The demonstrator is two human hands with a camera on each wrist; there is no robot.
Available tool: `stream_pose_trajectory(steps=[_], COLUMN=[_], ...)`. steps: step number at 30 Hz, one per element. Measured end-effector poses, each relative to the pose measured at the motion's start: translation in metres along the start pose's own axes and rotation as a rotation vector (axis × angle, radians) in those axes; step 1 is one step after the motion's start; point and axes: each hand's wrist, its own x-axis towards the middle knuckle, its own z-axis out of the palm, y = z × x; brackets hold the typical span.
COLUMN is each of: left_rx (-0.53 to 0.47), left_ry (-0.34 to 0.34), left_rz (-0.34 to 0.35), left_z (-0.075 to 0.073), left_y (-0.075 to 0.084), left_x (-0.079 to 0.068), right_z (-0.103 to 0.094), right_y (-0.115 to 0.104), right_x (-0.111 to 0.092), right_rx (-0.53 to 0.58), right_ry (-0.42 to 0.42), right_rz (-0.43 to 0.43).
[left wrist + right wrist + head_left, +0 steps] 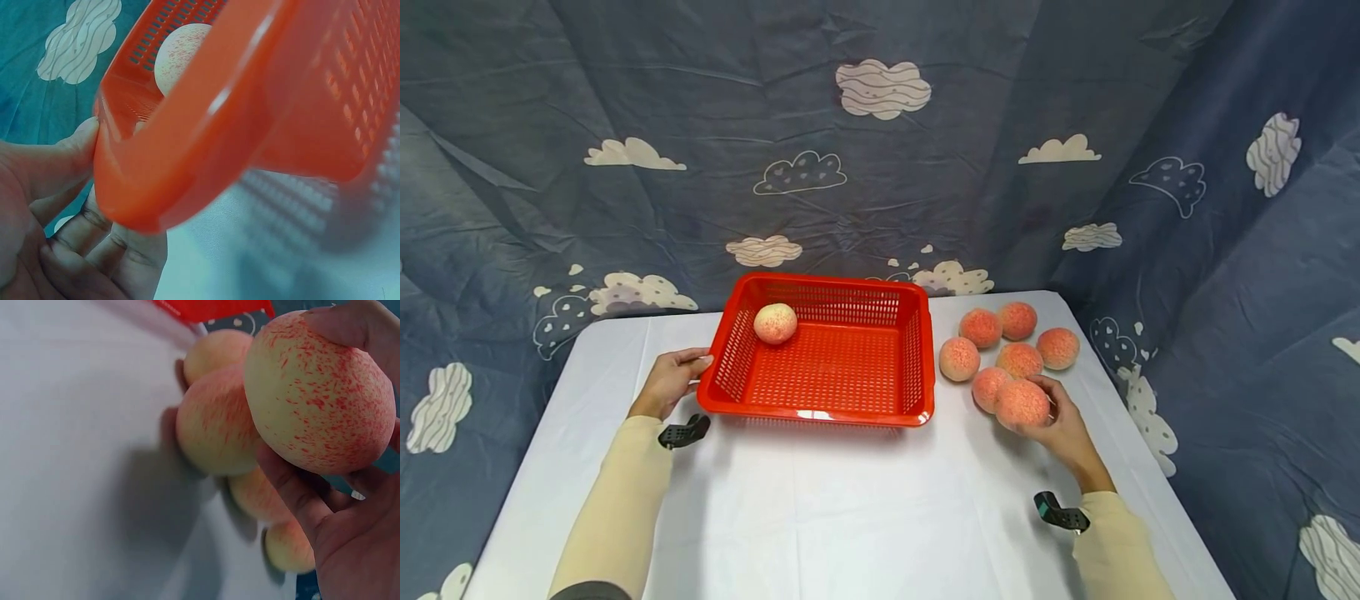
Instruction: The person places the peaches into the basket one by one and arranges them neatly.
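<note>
A red plastic basket (823,412) with slotted walls stands at the back middle of the table. One pale, red-speckled peach (776,323) lies inside it, near the left wall. My left hand (668,379) grips the basket's left rim, thumb on the outside edge and fingers under the lip in the left wrist view. My right hand (1063,423) holds a peach (322,394) between thumb and fingers, raised above the table. Just behind it, several more peaches (959,359) lie grouped to the right of the basket.
A white cloth covers the table (850,517). Behind it and along the right side hangs a dark blue curtain (925,192) with cloud prints. The loose peaches (1058,348) reach close to the table's right edge.
</note>
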Motion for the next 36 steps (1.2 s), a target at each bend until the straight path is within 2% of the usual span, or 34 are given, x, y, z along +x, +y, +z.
stream_pose_trajectory(steps=[4, 11, 15, 23, 28, 34, 36], left_rx=[0.0, 0.016, 0.015, 0.004, -0.006, -0.005, -0.009], left_ry=[0.029, 0.007, 0.007, 0.005, 0.002, 0.004, 0.004], left_rz=[-0.021, -0.003, -0.011, -0.001, 0.001, 0.001, 0.002], left_z=[0.001, 0.001, 0.0, -0.001, -0.001, -0.002, -0.002], left_y=[-0.001, 0.002, 0.002, 0.003, 0.001, -0.002, -0.002], left_x=[0.002, 0.001, 0.002, 0.003, 0.005, 0.003, 0.004], right_z=[0.004, 0.012, 0.019, 0.037, 0.053, 0.072, 0.079], right_y=[-0.01, -0.034, -0.046, -0.068, -0.08, -0.095, -0.1], right_x=[0.009, 0.03, 0.043, 0.071, 0.085, 0.1, 0.107], right_rx=[-0.003, 0.024, 0.02, -0.008, 0.017, 0.049, 0.052], right_ry=[0.017, 0.015, -0.018, -0.087, -0.135, -0.18, -0.192], right_rz=[-0.011, -0.021, -0.061, -0.067, -0.09, -0.041, -0.05])
